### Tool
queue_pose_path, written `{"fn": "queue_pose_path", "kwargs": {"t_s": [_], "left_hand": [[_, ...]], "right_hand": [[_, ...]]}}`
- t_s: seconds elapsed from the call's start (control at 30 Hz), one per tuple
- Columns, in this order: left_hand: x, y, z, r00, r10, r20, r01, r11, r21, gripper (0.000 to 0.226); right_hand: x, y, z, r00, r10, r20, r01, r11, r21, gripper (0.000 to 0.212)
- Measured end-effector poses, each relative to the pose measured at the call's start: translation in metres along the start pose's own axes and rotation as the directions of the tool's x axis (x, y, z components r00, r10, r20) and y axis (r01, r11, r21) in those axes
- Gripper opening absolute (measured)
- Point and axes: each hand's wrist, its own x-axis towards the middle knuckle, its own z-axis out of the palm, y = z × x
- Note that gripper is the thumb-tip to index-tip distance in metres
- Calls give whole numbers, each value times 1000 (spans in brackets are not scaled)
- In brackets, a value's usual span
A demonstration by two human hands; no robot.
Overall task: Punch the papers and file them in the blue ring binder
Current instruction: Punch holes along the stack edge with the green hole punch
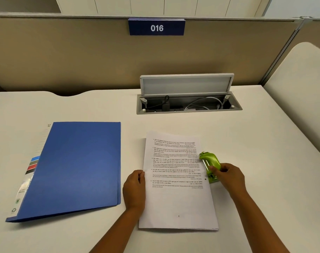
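Observation:
A thin stack of printed papers [177, 194] lies on the white desk [255, 143], slightly right of centre. My left hand [134, 190] holds the stack's left edge with thumb and fingers. My right hand [228, 177] grips a green hole punch [210, 166] set against the stack's right edge. A dark punched hole shows near that edge, just left of the punch. The blue ring binder [73, 168] lies closed and flat to the left, a label strip along its spine side.
An open cable box [188, 105] with a raised grey lid is sunk into the desk behind the papers. A beige partition with a blue "016" sign [156, 27] closes off the back. A second desk surface [301, 99] adjoins at the right.

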Motion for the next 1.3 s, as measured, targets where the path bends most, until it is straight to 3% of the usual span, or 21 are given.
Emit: {"fn": "queue_pose_path", "kwargs": {"t_s": [0.23,0.53,1.03,1.3], "left_hand": [[0,0,-1,1000,1,0,-1,1000,-1,20],[0,-2,0,1000,7,-9,-7,1000,7,20],[0,-4,1,1000,5,-17,-6,1000,-20,20],[1,-5,2,1000,-17,-9,16,1000,-25,21]], "right_hand": [[24,17,-24,984,102,-149,-89,992,90,30],[80,17,-53,961,152,-231,-125,984,128,35],[155,0,-72,959,142,-243,-154,988,-29,37],[165,4,-74,949,168,-267,-178,984,-16,36]]}}
